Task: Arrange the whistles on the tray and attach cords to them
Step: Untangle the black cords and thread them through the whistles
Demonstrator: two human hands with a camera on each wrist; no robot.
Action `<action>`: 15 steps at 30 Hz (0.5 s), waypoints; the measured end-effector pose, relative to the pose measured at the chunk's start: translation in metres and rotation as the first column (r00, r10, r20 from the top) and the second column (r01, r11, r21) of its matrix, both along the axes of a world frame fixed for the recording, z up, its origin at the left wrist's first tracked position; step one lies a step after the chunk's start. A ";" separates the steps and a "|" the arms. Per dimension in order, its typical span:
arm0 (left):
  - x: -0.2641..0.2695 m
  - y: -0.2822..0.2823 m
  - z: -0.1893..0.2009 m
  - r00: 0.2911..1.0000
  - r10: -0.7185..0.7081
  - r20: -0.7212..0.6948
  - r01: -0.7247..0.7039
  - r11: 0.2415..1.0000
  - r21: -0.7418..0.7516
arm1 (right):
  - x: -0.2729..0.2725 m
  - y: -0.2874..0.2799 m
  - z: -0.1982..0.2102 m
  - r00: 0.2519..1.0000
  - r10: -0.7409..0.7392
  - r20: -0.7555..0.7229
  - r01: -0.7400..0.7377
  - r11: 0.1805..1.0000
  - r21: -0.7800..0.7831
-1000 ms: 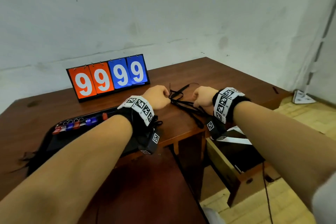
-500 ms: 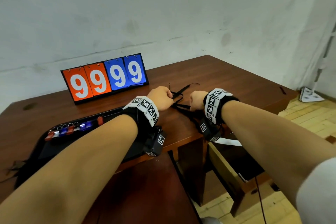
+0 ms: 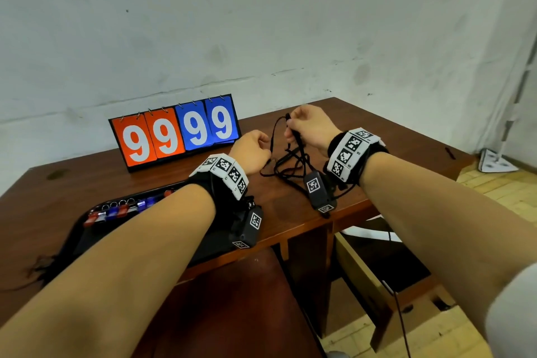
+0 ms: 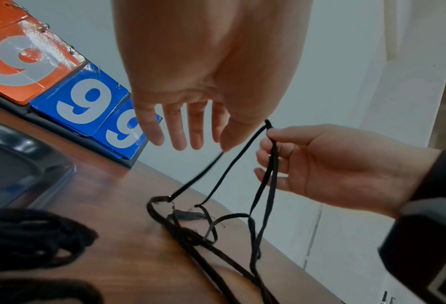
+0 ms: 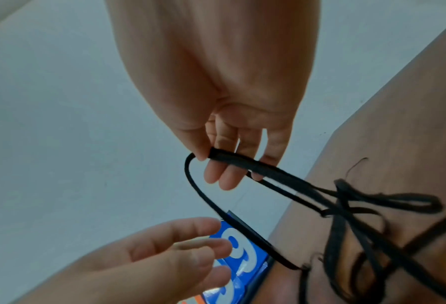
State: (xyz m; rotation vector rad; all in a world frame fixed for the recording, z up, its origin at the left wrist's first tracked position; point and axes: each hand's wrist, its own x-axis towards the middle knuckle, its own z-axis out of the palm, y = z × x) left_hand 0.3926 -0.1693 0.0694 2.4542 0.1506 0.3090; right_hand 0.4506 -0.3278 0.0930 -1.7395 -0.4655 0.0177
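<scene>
Table (image 3: pixel 377 136): brown wood; carries everything listed; its near edge runs under both wrists.
Scoreboard (image 3: pixel 174 134): orange and blue flip cards reading 9999, upright beyond the left hand; no part in the task.
Tray (image 3: pixel 87 237): black, left of and below the left forearm; its right part is hidden by that arm.
Whistles (image 3: pixel 116 210): a row of red and blue pieces with metal rings along the tray's far edge, well to the left of the left hand. Long axis of the row runs left to right, rising slightly to the right. None visibly carries a cord.
Cords (image 4: pixel 190 230): black flat laces, tangled in a heap on the table between and below the hands. One is lifted out; its long axis runs steeply up from the heap to the right hand, folded end uppermost.
Right hand (image 4: pixel 320 164): thumb and forefinger pinch the raised cord near its folded top; other fingers loosely spread.
Left hand (image 5: pixel 164 253): fingers loosely extended, holding nothing plainly; a strand passes just beside the fingertips, contact uncertain.
Risk, tangle: lifting higher likely drags neighbouring cords along, since the strands cross and loop in the heap.
Risk, slip: the light fingertip pinch may lose the lace if it snags.
Risk, edge: loose strands lying near the table's front may slide off.
</scene>
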 end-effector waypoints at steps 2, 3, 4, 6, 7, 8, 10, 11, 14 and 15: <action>-0.002 0.002 0.004 0.999 0.017 0.041 -0.015 0.999 -0.048 | -0.005 0.003 0.010 1.000 -0.003 0.023 0.002 0.999 0.049; -0.003 0.003 0.005 0.998 0.031 0.056 -0.026 0.996 -0.079 | -0.007 0.004 0.014 1.000 -0.001 0.025 -0.001 0.998 0.070; -0.004 0.005 0.007 0.997 0.045 0.068 -0.037 0.993 -0.115 | -0.009 0.005 0.017 1.000 0.001 0.023 -0.003 0.996 0.085; -0.008 0.005 0.011 0.996 0.049 0.079 -0.034 0.983 -0.179 | -0.013 0.006 0.021 1.000 0.008 0.016 -0.010 0.995 0.099; -0.009 0.005 0.013 0.996 0.036 0.078 -0.019 0.979 -0.202 | -0.015 0.007 0.023 1.000 0.013 0.015 -0.015 0.995 0.099; -0.011 0.003 0.015 0.998 0.014 0.069 0.002 0.975 -0.221 | -0.017 0.006 0.024 1.000 0.023 0.014 -0.024 0.995 0.093; -0.013 -0.001 0.020 0.997 -0.056 0.053 0.069 0.956 -0.285 | -0.019 0.006 0.026 0.998 0.070 0.001 -0.070 0.994 0.079; -0.014 -0.003 0.022 0.994 -0.098 0.049 0.108 0.936 -0.336 | -0.020 0.006 0.027 0.995 0.101 -0.012 -0.100 0.993 0.070; -0.015 -0.010 0.025 0.987 -0.158 0.036 0.160 0.912 -0.379 | -0.021 0.009 0.028 0.989 0.147 -0.021 -0.146 0.988 0.047; -0.015 -0.012 0.025 0.989 -0.145 0.014 0.140 0.917 -0.373 | -0.021 0.010 0.029 0.990 0.140 -0.017 -0.139 0.989 0.049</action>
